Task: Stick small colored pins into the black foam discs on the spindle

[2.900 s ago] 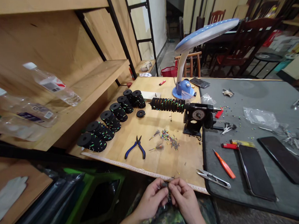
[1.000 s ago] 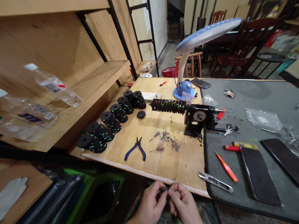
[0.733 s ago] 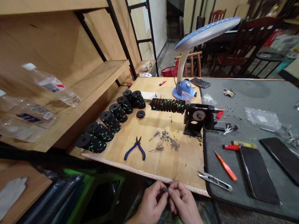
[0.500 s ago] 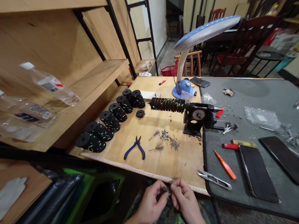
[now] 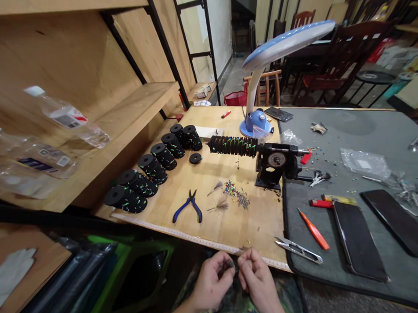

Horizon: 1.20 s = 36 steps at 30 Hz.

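Observation:
My left hand (image 5: 212,280) and my right hand (image 5: 257,278) are close together just below the table's front edge. The left fingers pinch a small dark piece (image 5: 231,266) too tiny to name. My right thumb and forefinger are pinched beside it; what they hold, if anything, I cannot make out. Beyond the hands lie several coloured beads (image 5: 230,188), small grey pieces (image 5: 243,200), two bundles of fine wire-like strands (image 5: 220,204) and blue-handled pliers (image 5: 188,207) with spread handles. A black winding device (image 5: 274,163) bears a row of black foam discs (image 5: 232,146) wrapped with coloured bits.
Stacks of black foam spools (image 5: 153,168) line the table's left side. Thread snips (image 5: 298,250), an orange tool (image 5: 313,230), lighters (image 5: 321,204) and dark phones (image 5: 360,241) lie on the grey mat (image 5: 352,132). A blue-and-white lamp (image 5: 255,124) stands behind the device. Bottles (image 5: 71,119) sit on the left shelf.
Both hands stay in nearly the same place with small finger movements. The right fingertips have moved slightly apart from the left ones. The view has shifted a little; the table items look unmoved.

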{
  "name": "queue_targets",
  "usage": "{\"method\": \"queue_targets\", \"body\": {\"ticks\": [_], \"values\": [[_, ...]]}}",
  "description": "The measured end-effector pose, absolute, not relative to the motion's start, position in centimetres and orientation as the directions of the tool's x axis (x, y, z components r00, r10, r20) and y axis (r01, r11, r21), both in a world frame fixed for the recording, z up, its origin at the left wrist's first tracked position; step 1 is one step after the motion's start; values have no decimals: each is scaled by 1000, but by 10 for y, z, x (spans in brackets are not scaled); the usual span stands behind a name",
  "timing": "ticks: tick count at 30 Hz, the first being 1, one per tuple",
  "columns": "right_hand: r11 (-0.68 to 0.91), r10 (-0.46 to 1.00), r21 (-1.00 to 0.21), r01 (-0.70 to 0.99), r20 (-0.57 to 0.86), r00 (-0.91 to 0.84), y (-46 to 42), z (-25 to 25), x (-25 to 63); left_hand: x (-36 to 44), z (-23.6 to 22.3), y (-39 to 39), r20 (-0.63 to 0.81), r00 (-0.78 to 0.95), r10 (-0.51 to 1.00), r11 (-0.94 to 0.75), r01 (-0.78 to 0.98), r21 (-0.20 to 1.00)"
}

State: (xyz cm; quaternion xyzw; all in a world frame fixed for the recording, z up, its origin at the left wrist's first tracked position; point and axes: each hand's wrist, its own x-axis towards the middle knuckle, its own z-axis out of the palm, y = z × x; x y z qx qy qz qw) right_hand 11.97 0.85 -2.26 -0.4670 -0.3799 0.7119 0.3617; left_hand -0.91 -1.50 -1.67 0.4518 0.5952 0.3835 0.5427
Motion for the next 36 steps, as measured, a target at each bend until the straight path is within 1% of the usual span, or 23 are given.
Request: {"method": "queue_targets", "body": {"ticks": [5, 9, 12, 18, 20, 23, 25, 27, 29, 32, 34, 36], "values": [[-426, 872, -890, -163, -355, -338, 9, -23, 121, -10, -19, -13, -277, -42, 960, 280, 125, 952], [-425, 860, -892, -155, -345, -376, 12, -21, 124, -13, -13, -11, -261, -54, 964, 266, 132, 955], [-403, 846, -912, -83, -336, -413, 13, -19, 126, -17, -5, -10, -220, -58, 974, 225, 118, 967], [-295, 854, -952, 83, -302, -423, 10, -19, 125, -20, -6, -10, -163, -75, 984, 176, 243, 954], [-252, 864, -960, 122, -280, -419, 9, -20, 126, -21, -9, -10, -163, -96, 982, 181, 227, 957], [-225, 876, -963, 148, -266, -402, 8, -22, 131, -25, -10, -7, -193, -167, 967, 218, 143, 965], [-240, 887, -962, 126, -270, -375, 7, -24, 135, -30, -7, -3, -224, -229, 947, 247, 75, 966], [-284, 893, -956, 68, -290, -345, 6, -26, 137, -36, -4, 0, -261, -241, 935, 275, 23, 961], [-347, 886, -938, -9, -324, -332, 5, -26, 137, -41, 0, 1, -300, -178, 937, 304, -5, 953], [-417, 866, -905, -88, -366, -341, 5, -26, 135, -43, 4, 0, -341, -38, 939, 341, -19, 940], [-436, 860, -893, -114, -377, -344, 6, -24, 134, -43, 7, -2, -343, 16, 939, 343, 1, 939], [-448, 858, -884, -131, -384, -341, 7, -21, 134, -41, 9, -3, -319, 34, 947, 317, 48, 947]]}}
